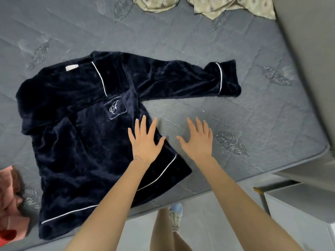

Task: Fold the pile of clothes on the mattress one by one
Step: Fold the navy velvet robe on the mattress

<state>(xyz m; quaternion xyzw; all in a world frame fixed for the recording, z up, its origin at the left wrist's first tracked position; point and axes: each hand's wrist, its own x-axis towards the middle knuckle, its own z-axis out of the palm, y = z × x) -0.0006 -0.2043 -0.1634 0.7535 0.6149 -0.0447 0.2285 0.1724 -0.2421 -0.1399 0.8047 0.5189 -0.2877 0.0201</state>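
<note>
Head cam: plush navy top (76, 142) w/ white piping on quilted mattress (235, 51) — left hand (145, 140), right hand (197, 140) flat, fingers spread.

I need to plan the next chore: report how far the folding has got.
Done: no folded garment shows. In hand: the navy pyjama top lies spread on the mattress, one sleeve stretched out; the left hand lies flat on it, the right hand open beside it. To do: folding it, then the orange clothes and perhaps the patterned fabric.
</note>
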